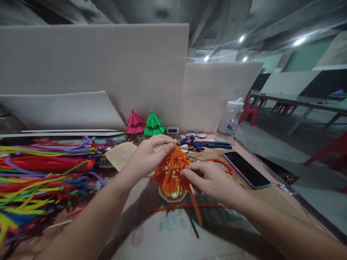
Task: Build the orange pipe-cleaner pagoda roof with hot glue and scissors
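Observation:
An orange pipe-cleaner structure (169, 174), shaped like a small pavilion with a pointed top, stands on a pale many-sided base (173, 199). A thin light stick (175, 143) pokes out at its peak, and there my left hand (151, 153) is closed, thumb and fingers pinching the tip. On the right side of the structure my right hand (210, 177) pinches an orange pipe cleaner (195, 207), whose free end hangs towards me. Another orange pipe cleaner (170, 208) lies on the table in front of the base.
Bundles of coloured pipe cleaners (40, 177) cover the left side. Pink (134, 123) and green (154, 124) pipe-cleaner pieces stand behind. Towards the right are a glue gun (193, 142), orange-handled scissors (225, 164), a phone (246, 169) and a water bottle (229, 122). White boards (94, 61) rise behind.

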